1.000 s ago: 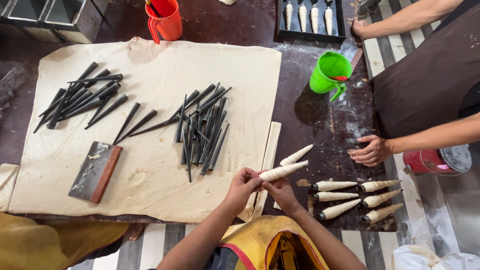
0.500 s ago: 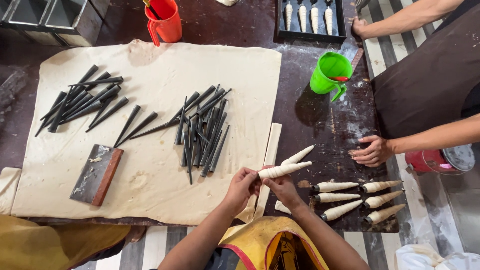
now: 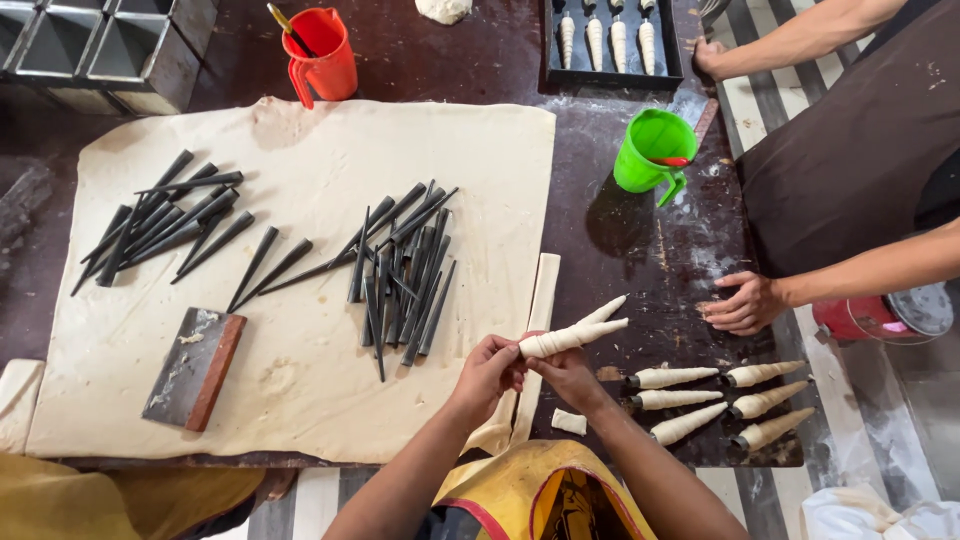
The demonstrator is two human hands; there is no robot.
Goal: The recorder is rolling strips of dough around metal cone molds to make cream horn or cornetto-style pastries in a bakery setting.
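My left hand (image 3: pixel 487 372) and my right hand (image 3: pixel 566 375) meet at the wide end of a dough-wrapped cone (image 3: pixel 572 337), held just above the dark table, its tip pointing up and right. A second wrapped cone (image 3: pixel 606 308) lies right behind it. A long dough strip (image 3: pixel 541 318) runs down the table under my hands. To the left, a pile of bare black metal cones (image 3: pixel 403 270) rests on the big rolled dough sheet (image 3: pixel 300 180). Several finished wrapped cones (image 3: pixel 715 395) lie to the right of my right hand.
Another person's hand (image 3: pixel 745 302) rests on the floured table to the right; their other hand (image 3: pixel 710 55) is by a tray of wrapped cones (image 3: pixel 612 42). A green jug (image 3: pixel 652 150), an orange jug (image 3: pixel 322 50), a scraper (image 3: pixel 195 366), more black cones (image 3: pixel 165 222) and metal tins (image 3: pixel 90 45) stand around.
The wrapped cone has turned a little in my hands and sits slightly higher. The other person's hand has stayed on the table.
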